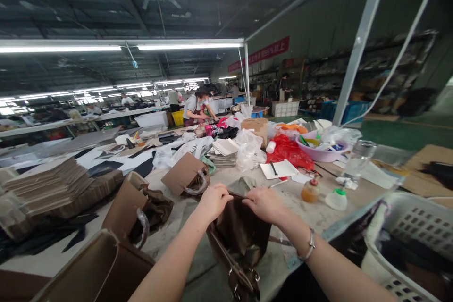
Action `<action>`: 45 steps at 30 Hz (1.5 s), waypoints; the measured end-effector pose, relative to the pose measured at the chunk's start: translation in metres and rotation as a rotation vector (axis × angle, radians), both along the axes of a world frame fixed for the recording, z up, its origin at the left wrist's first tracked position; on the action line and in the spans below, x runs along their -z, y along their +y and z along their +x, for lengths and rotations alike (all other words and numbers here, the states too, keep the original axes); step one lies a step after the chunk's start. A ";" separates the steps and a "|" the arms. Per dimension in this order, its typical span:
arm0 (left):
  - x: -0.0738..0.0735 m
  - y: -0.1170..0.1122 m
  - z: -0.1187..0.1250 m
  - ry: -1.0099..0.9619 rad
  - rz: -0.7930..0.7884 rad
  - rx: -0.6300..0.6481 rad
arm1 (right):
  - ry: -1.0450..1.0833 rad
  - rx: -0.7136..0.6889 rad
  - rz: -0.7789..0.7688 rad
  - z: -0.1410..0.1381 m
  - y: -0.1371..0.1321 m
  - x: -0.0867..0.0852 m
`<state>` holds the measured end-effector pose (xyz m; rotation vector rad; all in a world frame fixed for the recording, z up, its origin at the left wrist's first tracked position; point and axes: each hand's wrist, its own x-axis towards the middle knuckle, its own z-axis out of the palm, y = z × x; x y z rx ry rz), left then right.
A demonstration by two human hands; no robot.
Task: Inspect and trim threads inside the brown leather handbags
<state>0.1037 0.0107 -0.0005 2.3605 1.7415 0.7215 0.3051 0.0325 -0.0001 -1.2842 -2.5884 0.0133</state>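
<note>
I've got left hand (214,201) and right hand (268,205) pinching the bag (238,222) now, apparently shaping its edge, next move likely calling for even tension

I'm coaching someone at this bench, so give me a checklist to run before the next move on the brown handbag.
1. Left hand gripping the rim: ok.
2. Right hand gripping the rim: ok.
3. Brown handbag mouth open: ok.
4. Metal buckles fastened: cannot tell.
5. Amber-liquid bottle upright, apart from the hands: ok.
6. Workbench uncluttered: not ok; a red plastic bag and other items lie beyond.
</note>
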 end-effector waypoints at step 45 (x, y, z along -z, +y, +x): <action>-0.002 -0.005 0.020 0.050 -0.027 -0.065 | -0.103 0.050 -0.067 -0.008 0.009 -0.009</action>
